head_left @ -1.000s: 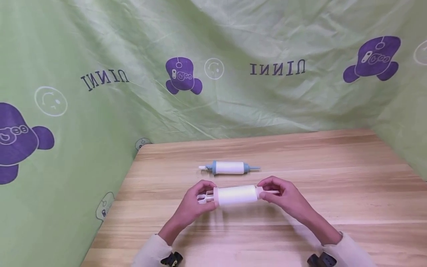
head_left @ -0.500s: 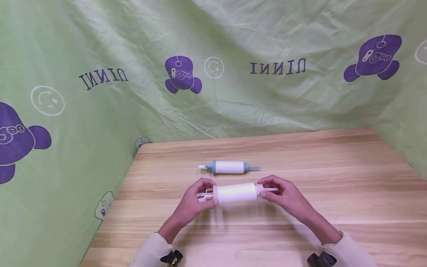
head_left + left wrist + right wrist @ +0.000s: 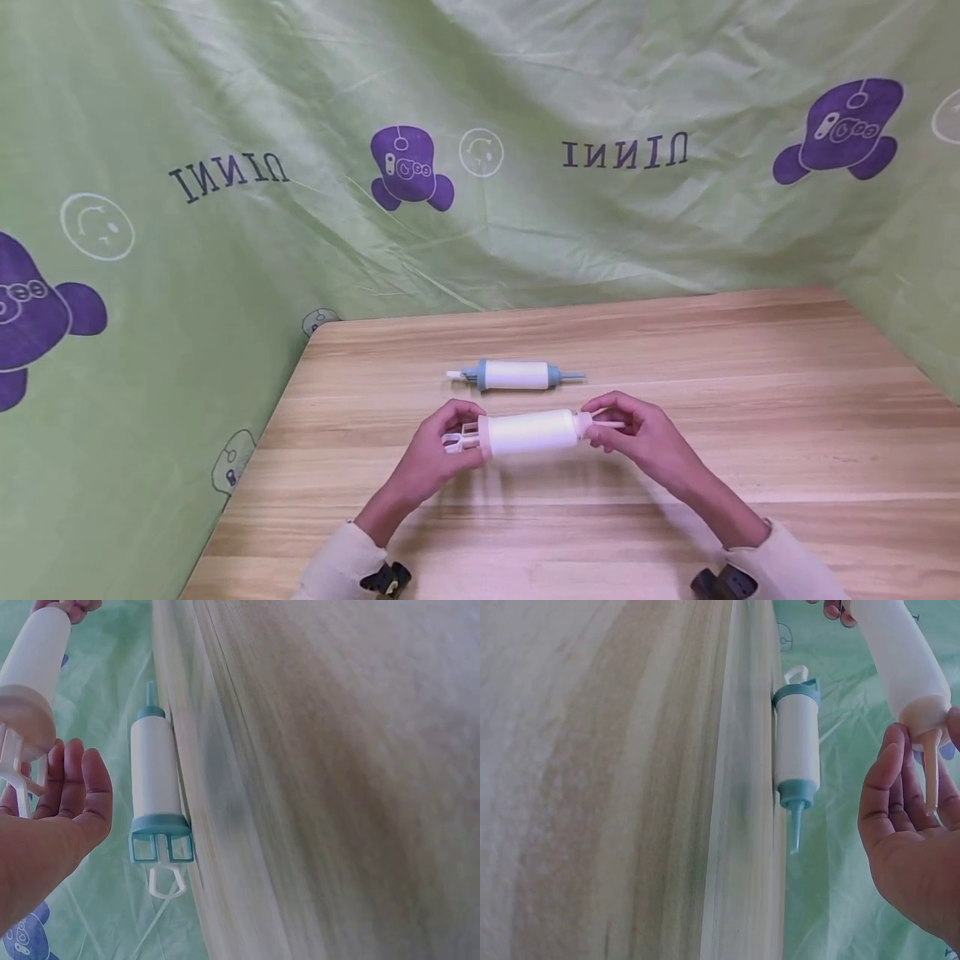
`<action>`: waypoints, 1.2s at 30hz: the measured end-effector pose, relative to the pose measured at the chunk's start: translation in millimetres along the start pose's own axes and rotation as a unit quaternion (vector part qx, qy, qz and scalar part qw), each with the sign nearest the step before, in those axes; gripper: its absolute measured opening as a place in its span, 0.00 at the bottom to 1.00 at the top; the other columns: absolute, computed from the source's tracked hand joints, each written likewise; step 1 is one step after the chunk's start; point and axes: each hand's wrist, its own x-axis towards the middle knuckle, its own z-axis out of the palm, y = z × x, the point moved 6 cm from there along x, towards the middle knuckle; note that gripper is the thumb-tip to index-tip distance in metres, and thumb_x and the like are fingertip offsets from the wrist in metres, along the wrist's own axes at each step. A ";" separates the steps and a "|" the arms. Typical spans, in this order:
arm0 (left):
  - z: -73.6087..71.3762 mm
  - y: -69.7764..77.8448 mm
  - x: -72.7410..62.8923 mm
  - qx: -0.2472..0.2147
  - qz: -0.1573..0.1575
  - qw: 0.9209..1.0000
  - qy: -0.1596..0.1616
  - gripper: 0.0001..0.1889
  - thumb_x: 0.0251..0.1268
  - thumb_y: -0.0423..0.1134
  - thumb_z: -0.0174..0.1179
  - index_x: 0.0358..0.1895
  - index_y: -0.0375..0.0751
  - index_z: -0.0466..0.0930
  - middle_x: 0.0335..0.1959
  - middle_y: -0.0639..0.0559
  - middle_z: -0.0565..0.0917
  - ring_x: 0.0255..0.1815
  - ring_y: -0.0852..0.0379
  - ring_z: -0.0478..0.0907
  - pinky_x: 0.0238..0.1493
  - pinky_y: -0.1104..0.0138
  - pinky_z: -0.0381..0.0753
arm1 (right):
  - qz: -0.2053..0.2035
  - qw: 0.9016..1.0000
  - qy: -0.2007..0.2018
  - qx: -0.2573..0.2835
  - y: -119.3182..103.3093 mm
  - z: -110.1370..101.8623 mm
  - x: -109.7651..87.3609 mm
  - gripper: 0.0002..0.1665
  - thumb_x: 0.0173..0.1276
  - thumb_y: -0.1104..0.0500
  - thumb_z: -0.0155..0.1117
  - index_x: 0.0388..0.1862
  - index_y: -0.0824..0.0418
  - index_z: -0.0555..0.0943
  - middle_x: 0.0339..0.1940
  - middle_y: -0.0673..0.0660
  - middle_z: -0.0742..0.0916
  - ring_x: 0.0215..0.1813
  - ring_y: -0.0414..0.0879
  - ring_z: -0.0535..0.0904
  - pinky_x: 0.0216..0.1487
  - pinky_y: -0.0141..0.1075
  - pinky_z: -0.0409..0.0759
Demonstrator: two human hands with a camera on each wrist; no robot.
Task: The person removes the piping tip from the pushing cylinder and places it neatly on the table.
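Observation:
A large white syringe with pink ends is held level above the table, between both hands. My left hand grips its pink collar, with the thumb below and fingers above; the white plunger handle sticks out into the palm. At the other end, my right hand pinches the pink nozzle cap, and the thin nozzle points into that hand. Just beyond lies a second syringe, white with blue-green ends, on the table, its nozzle to the right. Both wrist views also show this second syringe.
The wood-grain table stretches beneath both hands. A green cloth with purple figures and lettering hangs behind it and along both sides. Dark wrist straps sit at the sleeves.
The pink-ended syringe has risen slightly, its nozzle end a little more. My right fingers have shifted a little around the nozzle cap. The blue-green syringe has stayed in place.

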 end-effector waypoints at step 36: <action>-18.8 -20.2 -4.0 0.076 -0.031 0.997 0.005 0.28 0.47 0.35 0.78 0.54 0.44 0.77 0.52 0.49 0.83 0.50 0.48 0.77 0.52 0.54 0.76 | 0.014 0.999 0.034 -0.014 0.7 -8.3 -0.8 0.20 0.67 0.61 0.70 0.54 0.69 0.78 0.41 0.63 0.85 0.41 0.58 0.85 0.40 0.37 0.83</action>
